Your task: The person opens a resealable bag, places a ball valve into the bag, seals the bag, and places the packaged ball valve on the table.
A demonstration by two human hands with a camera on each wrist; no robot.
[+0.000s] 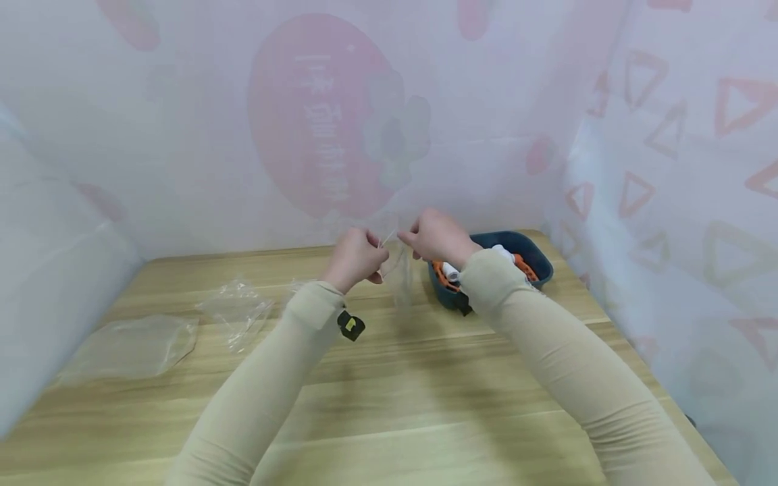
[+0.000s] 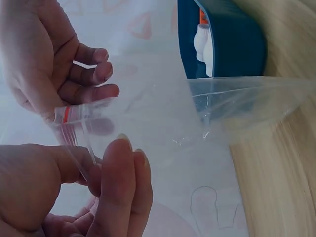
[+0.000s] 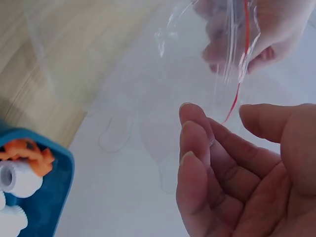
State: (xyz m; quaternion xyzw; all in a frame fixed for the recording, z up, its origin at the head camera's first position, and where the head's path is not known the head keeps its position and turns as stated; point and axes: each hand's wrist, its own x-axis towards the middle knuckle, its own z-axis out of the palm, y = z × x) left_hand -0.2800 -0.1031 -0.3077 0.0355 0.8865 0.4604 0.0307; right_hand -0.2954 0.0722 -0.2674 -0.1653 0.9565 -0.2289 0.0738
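Observation:
A clear zip bag (image 1: 402, 278) with a red line along its mouth hangs between my hands, above the table. My left hand (image 1: 355, 258) pinches one side of the mouth between thumb and index finger. At the mouth's other side is my right hand (image 1: 439, 237). In the right wrist view, the bag's red edge (image 3: 233, 104) meets the right index finger, and a gap separates the thumb from the fingers. The left wrist view shows the mouth (image 2: 74, 116) spread apart, with the bag's body (image 2: 247, 98) stretching away to the right. I see nothing inside the bag.
Behind my right wrist stands a dark blue bin (image 1: 541, 260) holding orange pieces (image 1: 524, 267) and white plastic parts (image 3: 24, 178). Two more clear bags lie on the left of the wooden table (image 1: 365, 418): a flat one (image 1: 134, 347) and a crinkled one (image 1: 238, 312). Printed sheets enclose the table.

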